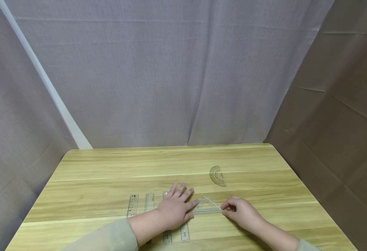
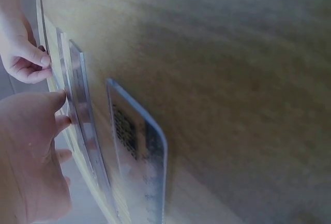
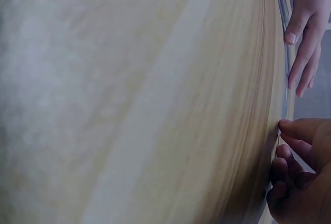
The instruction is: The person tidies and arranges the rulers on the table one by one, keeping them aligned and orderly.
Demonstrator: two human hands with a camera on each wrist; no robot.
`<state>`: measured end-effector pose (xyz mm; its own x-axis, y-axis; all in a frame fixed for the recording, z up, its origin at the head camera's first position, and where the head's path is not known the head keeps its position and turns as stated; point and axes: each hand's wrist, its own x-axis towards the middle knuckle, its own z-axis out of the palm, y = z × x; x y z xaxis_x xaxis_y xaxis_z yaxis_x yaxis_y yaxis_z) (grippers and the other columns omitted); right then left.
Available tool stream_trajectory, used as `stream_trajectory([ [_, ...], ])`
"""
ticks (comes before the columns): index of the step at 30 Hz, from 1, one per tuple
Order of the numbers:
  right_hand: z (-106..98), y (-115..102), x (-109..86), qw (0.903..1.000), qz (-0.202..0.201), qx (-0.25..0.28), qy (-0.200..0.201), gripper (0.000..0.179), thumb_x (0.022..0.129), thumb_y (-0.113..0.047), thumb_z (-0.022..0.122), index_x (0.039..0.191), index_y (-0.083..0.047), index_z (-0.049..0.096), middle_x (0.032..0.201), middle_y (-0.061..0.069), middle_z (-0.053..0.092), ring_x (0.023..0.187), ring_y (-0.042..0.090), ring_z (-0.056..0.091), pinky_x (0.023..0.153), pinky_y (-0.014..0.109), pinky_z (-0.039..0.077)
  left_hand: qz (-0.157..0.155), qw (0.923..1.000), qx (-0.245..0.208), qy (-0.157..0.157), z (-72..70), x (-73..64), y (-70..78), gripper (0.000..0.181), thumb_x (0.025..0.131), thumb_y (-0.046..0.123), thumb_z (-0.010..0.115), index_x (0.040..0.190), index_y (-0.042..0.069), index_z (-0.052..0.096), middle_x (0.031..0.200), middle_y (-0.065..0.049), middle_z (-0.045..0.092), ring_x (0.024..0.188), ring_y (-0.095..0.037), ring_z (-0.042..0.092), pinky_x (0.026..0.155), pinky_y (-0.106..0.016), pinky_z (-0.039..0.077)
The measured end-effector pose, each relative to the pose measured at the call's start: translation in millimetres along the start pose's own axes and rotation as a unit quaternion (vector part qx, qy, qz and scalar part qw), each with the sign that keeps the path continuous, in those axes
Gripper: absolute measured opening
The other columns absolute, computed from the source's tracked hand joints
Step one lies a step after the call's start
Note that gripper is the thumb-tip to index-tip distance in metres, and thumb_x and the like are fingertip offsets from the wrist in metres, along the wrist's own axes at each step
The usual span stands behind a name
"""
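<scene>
My left hand (image 1: 174, 207) lies spread, palm down, over the clear straight rulers, its fingers pointing away from me. Its thumb side reaches the left end of a clear set square (image 1: 207, 211), whose long edge runs sideways. At the other end, my right hand (image 1: 241, 212) pinches the set square's right corner between thumb and forefinger, the other fingers curled in. One ruler (image 1: 185, 233) sticks out below the left palm, and a second ruler (image 1: 167, 237) beside it is partly covered. In the left wrist view, a ruler end (image 2: 137, 146) with dark print shows close up.
Two more clear rulers lie to the left, a ruler (image 1: 132, 205) at the outside and a ruler (image 1: 149, 201) partly under the left forearm. A clear protractor (image 1: 217, 176) lies beyond the set square. Grey curtains (image 1: 139, 76) surround the wooden table (image 1: 249, 157).
</scene>
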<state>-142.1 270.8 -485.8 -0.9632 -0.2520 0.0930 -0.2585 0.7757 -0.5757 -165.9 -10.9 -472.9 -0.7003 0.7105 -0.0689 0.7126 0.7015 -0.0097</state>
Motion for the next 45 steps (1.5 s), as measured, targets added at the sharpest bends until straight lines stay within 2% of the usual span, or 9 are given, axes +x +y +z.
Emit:
stream_trajectory([
  [14, 2, 1, 1.9, 1.0000, 0.003, 0.001, -0.001, 0.011, 0.083, -0.015, 0.079, 0.090, -0.019, 0.072, 0.079, -0.013, 0.053, 0.070, -0.001, 0.048, 0.063, 0.021, 0.045, -0.011, 0.9998, -0.016, 0.004, 1.0, -0.6, -0.1, 0.059, 0.100, 0.060, 0.038, 0.153, 0.034, 0.037, 0.164, -0.002, 0.023, 0.151, -0.033, 0.012, 0.120, -0.054, 0.009],
  [23, -5, -2, 9.6, 0.9996, -0.030, 0.001, -0.002, 0.012, 0.088, -0.023, 0.075, 0.099, -0.018, 0.072, 0.085, -0.015, 0.057, 0.077, 0.000, 0.053, 0.068, 0.022, 0.051, -0.026, 0.9985, -0.036, 0.032, -2.5, -3.3, -5.4, 0.066, 0.099, 0.062, 0.039, 0.155, 0.028, 0.035, 0.163, -0.003, 0.025, 0.150, -0.033, 0.015, 0.120, -0.055, 0.011],
  [27, -9, -5, 12.2, 0.9978, -0.045, -0.046, 0.018, 0.021, 0.090, -0.032, 0.074, 0.107, -0.019, 0.071, 0.095, -0.015, 0.061, 0.084, 0.004, 0.058, 0.074, 0.026, 0.054, -0.034, 0.9971, -0.054, 0.043, -5.7, -6.1, -8.3, 0.068, 0.099, 0.062, 0.038, 0.156, 0.025, 0.032, 0.163, -0.005, 0.024, 0.150, -0.034, 0.014, 0.120, -0.055, 0.008],
  [30, -12, -4, 15.1, 0.9906, -0.082, -0.099, 0.048, 0.034, 0.088, -0.035, 0.075, 0.117, -0.017, 0.069, 0.110, -0.007, 0.066, 0.100, 0.014, 0.063, 0.087, 0.037, 0.055, -0.042, 0.9960, -0.064, 0.045, -8.7, -9.2, -9.8, 0.069, 0.099, 0.061, 0.038, 0.157, 0.024, 0.030, 0.164, -0.006, 0.021, 0.151, -0.035, 0.011, 0.119, -0.056, 0.007],
  [34, -15, 2, 19.3, 0.9762, -0.130, -0.159, 0.071, 0.056, 0.086, -0.041, 0.077, 0.135, -0.019, 0.061, 0.132, 0.003, 0.062, 0.122, 0.029, 0.057, 0.102, 0.054, 0.044, -0.060, 0.9953, -0.060, 0.046, -10.8, -12.2, -11.2, 0.070, 0.100, 0.062, 0.036, 0.158, 0.024, 0.028, 0.165, -0.005, 0.016, 0.151, -0.034, 0.008, 0.119, -0.056, 0.006],
  [39, -19, 5, 22.2, 0.9644, -0.158, -0.203, 0.061, 0.073, 0.086, -0.050, 0.072, 0.150, -0.026, 0.045, 0.152, 0.006, 0.045, 0.137, 0.037, 0.042, 0.109, 0.062, 0.032, -0.084, 0.9937, -0.057, 0.048, -12.8, -14.8, -13.6, 0.070, 0.099, 0.063, 0.034, 0.159, 0.026, 0.025, 0.165, -0.003, 0.010, 0.151, -0.032, 0.002, 0.119, -0.056, 0.004],
  [42, -21, 5, 23.2, 0.9595, -0.169, -0.218, 0.055, 0.076, 0.088, -0.056, 0.067, 0.152, -0.024, 0.042, 0.158, 0.004, 0.035, 0.142, 0.037, 0.033, 0.116, 0.057, 0.022, -0.091, 0.9932, -0.057, 0.045, -14.7, -15.9, -15.2, 0.071, 0.099, 0.063, 0.033, 0.159, 0.027, 0.022, 0.165, -0.003, 0.007, 0.151, -0.032, -0.001, 0.119, -0.054, 0.000],
  [45, -21, 6, 24.5, 0.9538, -0.183, -0.232, 0.056, 0.077, 0.090, -0.060, 0.062, 0.152, -0.021, 0.042, 0.160, 0.003, 0.032, 0.144, 0.036, 0.031, 0.122, 0.043, 0.007, -0.096, 0.9931, -0.053, 0.044, -15.8, -16.6, -16.9, 0.072, 0.099, 0.064, 0.032, 0.159, 0.027, 0.020, 0.166, -0.003, 0.005, 0.151, -0.032, -0.001, 0.119, -0.053, -0.001],
])
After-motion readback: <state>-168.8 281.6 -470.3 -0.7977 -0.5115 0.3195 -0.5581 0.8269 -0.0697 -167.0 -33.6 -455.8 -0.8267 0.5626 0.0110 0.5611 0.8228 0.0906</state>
